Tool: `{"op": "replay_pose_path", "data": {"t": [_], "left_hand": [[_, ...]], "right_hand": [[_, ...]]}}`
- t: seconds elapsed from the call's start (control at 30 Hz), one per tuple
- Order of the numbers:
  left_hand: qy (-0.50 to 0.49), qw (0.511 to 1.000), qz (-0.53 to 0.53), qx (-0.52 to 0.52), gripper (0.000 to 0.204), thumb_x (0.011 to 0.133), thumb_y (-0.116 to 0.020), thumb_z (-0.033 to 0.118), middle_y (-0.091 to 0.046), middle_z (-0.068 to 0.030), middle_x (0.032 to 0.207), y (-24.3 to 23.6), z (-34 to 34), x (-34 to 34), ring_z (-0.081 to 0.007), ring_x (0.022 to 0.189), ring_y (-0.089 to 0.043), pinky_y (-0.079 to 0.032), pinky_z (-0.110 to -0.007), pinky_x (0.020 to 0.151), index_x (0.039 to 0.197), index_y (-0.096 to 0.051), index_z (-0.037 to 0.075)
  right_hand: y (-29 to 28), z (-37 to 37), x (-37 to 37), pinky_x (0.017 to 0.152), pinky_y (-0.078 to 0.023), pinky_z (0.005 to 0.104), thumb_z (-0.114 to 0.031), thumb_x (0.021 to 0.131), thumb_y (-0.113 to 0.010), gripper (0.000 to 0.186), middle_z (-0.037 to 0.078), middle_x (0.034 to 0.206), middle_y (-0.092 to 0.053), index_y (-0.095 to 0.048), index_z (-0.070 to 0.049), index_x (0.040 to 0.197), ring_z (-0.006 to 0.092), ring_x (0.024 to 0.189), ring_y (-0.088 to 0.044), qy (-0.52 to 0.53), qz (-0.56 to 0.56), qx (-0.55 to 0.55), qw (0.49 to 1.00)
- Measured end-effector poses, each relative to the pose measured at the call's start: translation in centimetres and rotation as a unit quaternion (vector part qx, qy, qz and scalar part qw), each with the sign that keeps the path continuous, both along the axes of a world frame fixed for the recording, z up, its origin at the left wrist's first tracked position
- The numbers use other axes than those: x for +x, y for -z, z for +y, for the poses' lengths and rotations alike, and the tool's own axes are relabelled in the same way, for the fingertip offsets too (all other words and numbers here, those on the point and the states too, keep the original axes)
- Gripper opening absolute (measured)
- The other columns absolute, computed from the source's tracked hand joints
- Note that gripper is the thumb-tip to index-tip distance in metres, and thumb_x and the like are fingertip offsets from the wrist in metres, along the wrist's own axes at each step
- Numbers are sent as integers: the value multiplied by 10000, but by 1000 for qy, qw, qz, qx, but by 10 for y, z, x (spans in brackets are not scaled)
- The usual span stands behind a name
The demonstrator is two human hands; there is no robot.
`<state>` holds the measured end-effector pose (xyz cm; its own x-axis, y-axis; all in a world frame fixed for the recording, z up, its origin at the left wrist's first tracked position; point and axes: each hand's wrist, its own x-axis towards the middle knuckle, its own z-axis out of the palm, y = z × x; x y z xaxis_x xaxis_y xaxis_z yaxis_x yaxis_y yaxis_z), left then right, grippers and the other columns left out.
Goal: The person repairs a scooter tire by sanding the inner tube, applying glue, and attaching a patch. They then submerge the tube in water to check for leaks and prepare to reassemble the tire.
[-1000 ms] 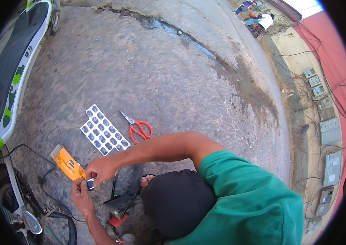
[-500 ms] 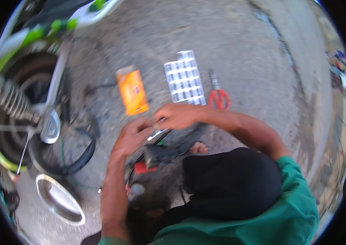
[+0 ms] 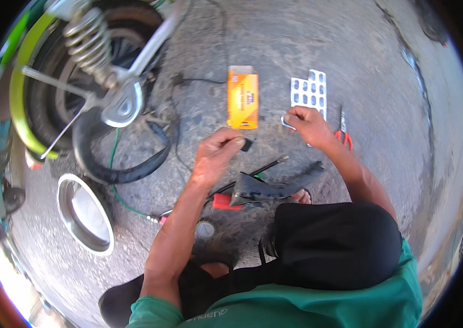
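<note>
My left hand (image 3: 216, 157) pinches a small black patch (image 3: 246, 145) between thumb and fingertips. Off to the right, my right hand (image 3: 309, 124) is closed on a thin silvery-white piece (image 3: 287, 122). Just beyond it lies a pale sheet of dark oval patches (image 3: 309, 92), its near part hidden by that hand. Red-handled scissors (image 3: 343, 136) rest beside the sheet. An orange box (image 3: 243, 101) lies on the ground beyond my left hand. Below and between the hands is a flat black rubber inner tube (image 3: 267, 187).
A wheel with a coil spring (image 3: 88, 41) stands at the far left, a black tube (image 3: 112, 174) hanging by it. Closer are a metal basin (image 3: 85, 214), a green hose (image 3: 124, 202), a red block (image 3: 225, 201) and a round gauge (image 3: 205, 229). A black rod (image 3: 267, 165) lies behind the inner tube.
My hands were together over the inner tube and have moved apart. The left now shows a black patch, the right a silvery piece. The whole view has shifted.
</note>
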<state>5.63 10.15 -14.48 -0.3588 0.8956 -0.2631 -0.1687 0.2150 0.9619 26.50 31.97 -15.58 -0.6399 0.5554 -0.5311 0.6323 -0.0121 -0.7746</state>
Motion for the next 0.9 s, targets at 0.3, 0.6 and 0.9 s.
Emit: {"op": "replay_pose_path", "data": {"t": [0.3,0.6,0.9], "left_hand": [[72,991,4,-114,232,956,-671,139,-649,-29,809,-60,-21,-18,-103,679,-608,-493,-285,617,1136,-615,4],[236,939,131,-211,245,958,-611,206,-700,-107,918,-185,-118,-93,-168,742,-659,-533,-352,716,1111,-659,21],[78,962,37,-260,262,942,-590,88,-718,-119,1049,-175,-260,-132,-165,858,-706,-551,-325,821,1158,-713,6]], "right_hand": [[-55,-47,-50,840,-529,322,-224,927,-732,366,76,1085,-719,-649,-29,1226,153,907,-664,-161,4,3,987],[-164,-130,-154,672,-503,324,-278,929,-727,288,92,820,-712,-706,9,942,133,736,-649,-466,-22,-105,878],[-169,-194,-244,821,-541,365,-261,923,-674,443,111,874,-729,-598,16,1260,238,832,-697,-512,31,27,858]]}}
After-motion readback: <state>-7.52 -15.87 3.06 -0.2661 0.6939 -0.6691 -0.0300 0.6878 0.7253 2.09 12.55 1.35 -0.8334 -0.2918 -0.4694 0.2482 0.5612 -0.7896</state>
